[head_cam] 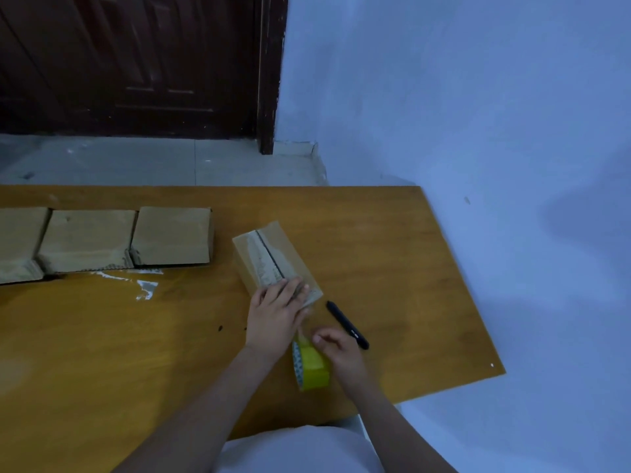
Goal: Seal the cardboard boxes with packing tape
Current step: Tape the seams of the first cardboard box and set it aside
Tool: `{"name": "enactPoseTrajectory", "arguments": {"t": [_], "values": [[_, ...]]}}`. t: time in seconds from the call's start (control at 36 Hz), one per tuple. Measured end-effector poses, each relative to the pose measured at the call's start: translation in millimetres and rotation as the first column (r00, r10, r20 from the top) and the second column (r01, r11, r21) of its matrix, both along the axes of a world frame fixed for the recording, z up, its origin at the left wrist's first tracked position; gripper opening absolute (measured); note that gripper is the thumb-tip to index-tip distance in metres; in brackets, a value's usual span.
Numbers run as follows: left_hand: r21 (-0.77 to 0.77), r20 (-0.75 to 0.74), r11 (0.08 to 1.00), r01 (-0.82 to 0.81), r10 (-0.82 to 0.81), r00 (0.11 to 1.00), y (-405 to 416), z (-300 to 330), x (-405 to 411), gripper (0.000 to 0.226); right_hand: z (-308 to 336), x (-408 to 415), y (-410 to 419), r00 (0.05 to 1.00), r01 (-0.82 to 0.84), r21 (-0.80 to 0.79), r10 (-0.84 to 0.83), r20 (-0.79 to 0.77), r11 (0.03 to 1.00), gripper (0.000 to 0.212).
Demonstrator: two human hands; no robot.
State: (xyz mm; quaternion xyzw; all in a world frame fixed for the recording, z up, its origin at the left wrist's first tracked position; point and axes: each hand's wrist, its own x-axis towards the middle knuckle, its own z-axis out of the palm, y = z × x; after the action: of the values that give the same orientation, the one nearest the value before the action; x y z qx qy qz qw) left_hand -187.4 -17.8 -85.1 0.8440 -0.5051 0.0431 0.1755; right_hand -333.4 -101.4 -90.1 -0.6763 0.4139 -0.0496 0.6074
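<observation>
The left hand (277, 312) presses flat on the near end of the cardboard box (273, 259); just behind it, the right hand (336, 349) grips the yellow tape roll (312, 365) on the desk (136, 336).

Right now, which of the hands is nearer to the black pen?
Right. The right hand grips the yellow tape roll just beside the black pen; the left hand presses on the cardboard box, farther from the pen.
</observation>
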Motion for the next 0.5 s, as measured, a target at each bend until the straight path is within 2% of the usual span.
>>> {"name": "enactPoseTrajectory", "arguments": {"t": [0.11, 0.17, 0.36, 0.5], "values": [[-0.026, 0.088, 1.0, 0.001, 0.002, 0.996, -2.8, -0.4, 2.6, 0.035, 0.4, -7.3, 3.8, 1.0, 0.017, 0.04, -0.016, -0.014, 0.999, 0.004], [-0.002, 0.097, 1.0, -0.012, 0.012, 0.995, -5.8, 0.1, 3.0, 0.034, 0.3, -13.4, 3.6, 0.998, 0.058, 0.048, -0.057, -0.012, 0.997, 0.011], [0.173, 0.066, 0.985, -0.023, 0.011, 0.998, -10.0, 5.5, -5.3, 0.057, 11.1, -17.6, -12.1, 0.941, 0.327, 0.102, -0.334, 0.058, 0.939, 0.01], [0.4, 0.027, 0.916, -0.026, 0.017, 0.999, -18.4, 26.8, -22.4, 0.063, 23.4, -5.6, -32.8, 0.888, 0.432, 0.103, -0.442, 0.123, 0.896, 0.007]]}}
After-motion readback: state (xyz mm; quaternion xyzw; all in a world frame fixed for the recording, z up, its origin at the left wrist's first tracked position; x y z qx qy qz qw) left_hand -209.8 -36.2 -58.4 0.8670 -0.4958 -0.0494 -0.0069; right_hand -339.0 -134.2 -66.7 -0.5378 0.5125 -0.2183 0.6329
